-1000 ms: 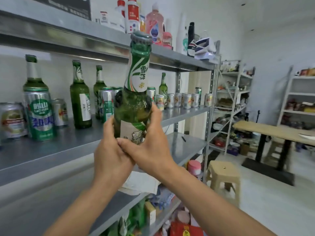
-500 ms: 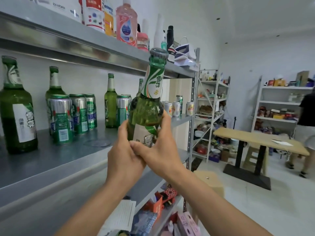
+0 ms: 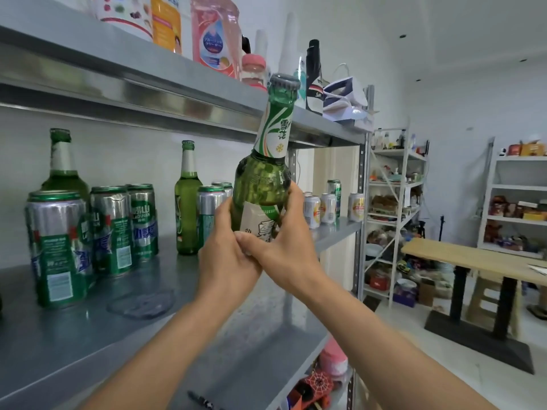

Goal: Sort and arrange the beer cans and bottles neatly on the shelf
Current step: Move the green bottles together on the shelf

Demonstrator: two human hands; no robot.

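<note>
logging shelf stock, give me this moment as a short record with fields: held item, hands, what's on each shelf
held item: green beer bottle, capped, roughly upright, raised in front of the shelving
left hand: grips the bottle's lower body
right hand: grips the lower body too, overlapping the left hand
middle shelf: tall green cans at left, two standing green bottles, small yellow-and-white cans at the far end
upper shelf: pink bottle among other toiletries
task state: held bottle not yet placed

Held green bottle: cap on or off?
On. A grey crown cap sits over the mouth of the green bottle; left hand and right hand grip its lower body.
</note>
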